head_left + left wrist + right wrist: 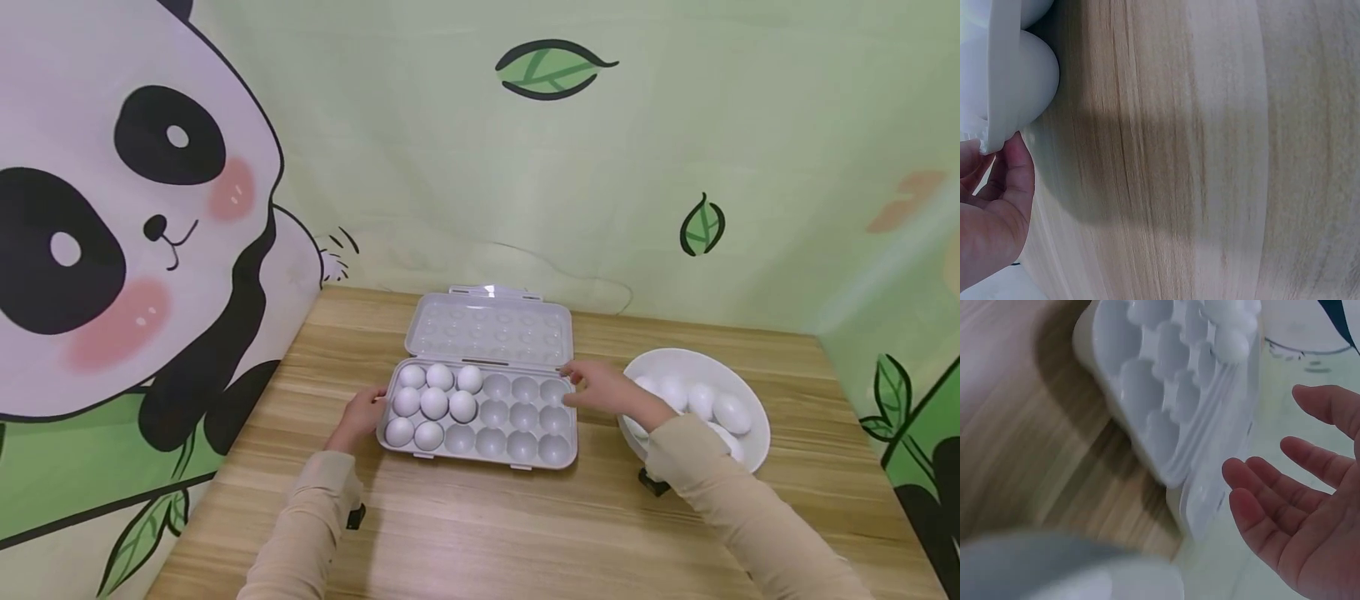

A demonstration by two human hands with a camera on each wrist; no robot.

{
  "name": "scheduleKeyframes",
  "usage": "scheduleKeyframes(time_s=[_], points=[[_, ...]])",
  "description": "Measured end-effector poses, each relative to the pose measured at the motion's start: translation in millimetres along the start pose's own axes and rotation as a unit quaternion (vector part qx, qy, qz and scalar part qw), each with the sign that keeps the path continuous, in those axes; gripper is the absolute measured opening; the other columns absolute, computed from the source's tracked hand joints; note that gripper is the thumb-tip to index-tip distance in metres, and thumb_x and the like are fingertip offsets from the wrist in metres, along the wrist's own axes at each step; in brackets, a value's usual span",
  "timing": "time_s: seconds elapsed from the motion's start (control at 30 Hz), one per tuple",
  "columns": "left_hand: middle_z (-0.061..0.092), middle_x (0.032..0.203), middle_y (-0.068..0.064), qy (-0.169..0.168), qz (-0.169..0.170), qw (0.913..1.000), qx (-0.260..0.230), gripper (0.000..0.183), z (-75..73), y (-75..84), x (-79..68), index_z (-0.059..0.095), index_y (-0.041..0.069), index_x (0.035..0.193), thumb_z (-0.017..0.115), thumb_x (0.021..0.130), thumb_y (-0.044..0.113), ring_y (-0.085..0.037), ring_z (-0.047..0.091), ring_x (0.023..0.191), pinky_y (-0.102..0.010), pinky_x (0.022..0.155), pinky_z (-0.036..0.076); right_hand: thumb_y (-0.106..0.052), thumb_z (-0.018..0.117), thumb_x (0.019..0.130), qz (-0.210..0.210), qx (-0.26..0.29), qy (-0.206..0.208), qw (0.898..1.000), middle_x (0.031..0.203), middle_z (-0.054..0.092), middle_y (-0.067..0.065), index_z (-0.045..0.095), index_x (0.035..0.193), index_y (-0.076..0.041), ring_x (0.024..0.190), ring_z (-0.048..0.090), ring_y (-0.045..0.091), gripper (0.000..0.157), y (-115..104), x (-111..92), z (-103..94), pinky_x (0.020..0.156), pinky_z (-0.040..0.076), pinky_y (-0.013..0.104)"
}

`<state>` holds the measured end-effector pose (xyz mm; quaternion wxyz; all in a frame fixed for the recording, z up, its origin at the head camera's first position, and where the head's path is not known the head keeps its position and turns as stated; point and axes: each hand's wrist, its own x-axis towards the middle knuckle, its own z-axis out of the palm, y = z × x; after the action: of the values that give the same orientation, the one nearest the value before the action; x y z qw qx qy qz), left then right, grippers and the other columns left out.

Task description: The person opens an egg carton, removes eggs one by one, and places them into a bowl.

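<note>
A white plastic egg box (480, 454) lies with its lid (491, 329) folded back. White eggs (434, 403) fill several cups at its left side, while the cups to the right hold nothing. My left hand (364, 411) pinches the box's left edge between thumb and fingers, and the left wrist view shows this hand (994, 212) at the rim. Over the box's right end is my right hand (603, 386). In the right wrist view the right hand (1310, 494) has its fingers spread loosely, nothing in them.
To the right stands a white bowl (759, 417) with several white eggs (732, 413), partly covered by my right forearm. The wooden table (480, 533) meets a wall covering (420, 167) printed with a panda and leaves. Dark wrist devices (654, 482) sit under both sleeves.
</note>
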<state>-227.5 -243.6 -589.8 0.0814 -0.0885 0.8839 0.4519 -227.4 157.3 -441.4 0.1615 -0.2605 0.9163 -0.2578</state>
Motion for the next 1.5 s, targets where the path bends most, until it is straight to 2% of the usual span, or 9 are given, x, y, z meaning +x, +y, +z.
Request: scheduleKeyframes(time_s=[0.1, 0.17, 0.33, 0.5, 0.73, 0.87, 1.13, 1.33, 1.5], points=[[0.054, 0.113, -0.021, 0.004, -0.005, 1.0, -0.001, 0.034, -1.4, 8.6, -6.9, 0.054, 0.0, 0.115, 0.042, 0.088, 0.018, -0.03, 0.052, 0.093, -0.034, 0.069, 0.045, -0.018, 0.063, 0.077, -0.01, 0.022, -0.005, 1.0, 0.103, 0.058, 0.02, 0.052, 0.11, 0.0, 0.095, 0.054, 0.032, 0.039, -11, 19, 17.7, 0.079, 0.045, 0.038], [0.05, 0.117, -0.025, -0.005, -0.031, 0.9995, 0.006, 0.035, -5.0, 24.9, -18.2, 0.051, -0.003, 0.117, 0.038, 0.089, 0.014, -0.034, 0.05, 0.098, -0.037, 0.071, 0.046, -0.019, 0.064, 0.076, -0.013, 0.032, -0.004, 0.999, 0.103, 0.058, 0.02, 0.052, 0.111, 0.0, 0.094, 0.055, 0.031, 0.041, -18, 30, 29.9, 0.078, 0.045, 0.037], [0.049, 0.118, -0.026, -0.014, -0.04, 0.9991, 0.001, 0.035, -9.8, 39.5, -30.3, 0.049, -0.004, 0.119, 0.037, 0.091, 0.014, -0.033, 0.051, 0.097, -0.029, 0.066, 0.046, -0.019, 0.065, 0.075, 0.004, 0.053, 0.001, 0.999, 0.105, 0.057, 0.021, 0.049, 0.117, 0.001, 0.095, 0.054, 0.032, 0.049, -34, 52, 60.1, 0.077, 0.045, 0.036], [0.05, 0.117, -0.025, -0.014, -0.048, 0.9987, -0.005, 0.034, -9.1, 37.2, -29.3, 0.05, -0.003, 0.118, 0.038, 0.09, 0.013, -0.032, 0.051, 0.098, -0.028, 0.065, 0.046, -0.019, 0.066, 0.074, 0.02, 0.063, 0.022, 0.998, 0.108, 0.057, 0.018, 0.049, 0.119, -0.001, 0.097, 0.054, 0.03, 0.051, -46, 69, 84.9, 0.078, 0.045, 0.037], [0.051, 0.116, -0.025, -0.005, -0.033, 0.9994, 0.002, 0.034, -9.0, 33.6, -24.3, 0.051, -0.004, 0.116, 0.039, 0.089, 0.011, -0.032, 0.051, 0.097, -0.031, 0.068, 0.045, -0.022, 0.067, 0.073, 0.003, 0.041, 0.038, 0.998, 0.107, 0.055, 0.014, 0.05, 0.116, 0.0, 0.093, 0.052, 0.022, 0.052, -56, 83, 109.8, 0.08, 0.044, 0.034], [0.051, 0.117, -0.025, -0.007, -0.031, 0.9995, 0.008, 0.034, -9.6, 33.8, -25.0, 0.051, -0.004, 0.116, 0.038, 0.09, 0.013, -0.033, 0.05, 0.1, -0.036, 0.076, 0.045, -0.023, 0.067, 0.071, 0.031, 0.038, 0.053, 0.997, 0.1, 0.056, 0.01, 0.052, 0.113, -0.004, 0.085, 0.051, 0.019, 0.049, -63, 87, 120.2, 0.072, 0.045, 0.031], [0.052, 0.116, -0.024, -0.003, -0.03, 0.9995, 0.009, 0.033, -9.7, 36.0, -29.7, 0.053, -0.003, 0.115, 0.038, 0.09, 0.012, -0.032, 0.052, 0.097, -0.033, 0.071, 0.045, -0.029, 0.065, 0.069, 0.084, 0.009, 0.07, 0.994, 0.096, 0.054, 0.01, 0.052, 0.111, -0.009, 0.076, 0.053, 0.021, 0.048, -69, 94, 134.3, 0.058, 0.043, 0.031], [0.054, 0.112, -0.024, 0.003, -0.021, 0.9998, -0.001, 0.031, -7.6, 32.8, -27.4, 0.054, -0.004, 0.111, 0.039, 0.089, 0.011, -0.031, 0.053, 0.092, -0.026, 0.062, 0.043, -0.028, 0.066, 0.069, 0.108, -0.012, 0.084, 0.991, 0.099, 0.054, 0.011, 0.054, 0.106, -0.009, 0.078, 0.055, 0.024, 0.043, -72, 97, 138.7, 0.058, 0.044, 0.034], [0.054, 0.111, -0.024, 0.007, -0.02, 0.9998, -0.005, 0.031, -6.6, 28.6, -24.8, 0.055, -0.003, 0.11, 0.039, 0.088, 0.01, -0.031, 0.053, 0.092, -0.025, 0.06, 0.043, -0.029, 0.067, 0.07, 0.103, -0.01, 0.087, 0.991, 0.1, 0.054, 0.011, 0.054, 0.109, -0.009, 0.08, 0.055, 0.024, 0.045, -70, 99, 141.3, 0.061, 0.045, 0.034]])
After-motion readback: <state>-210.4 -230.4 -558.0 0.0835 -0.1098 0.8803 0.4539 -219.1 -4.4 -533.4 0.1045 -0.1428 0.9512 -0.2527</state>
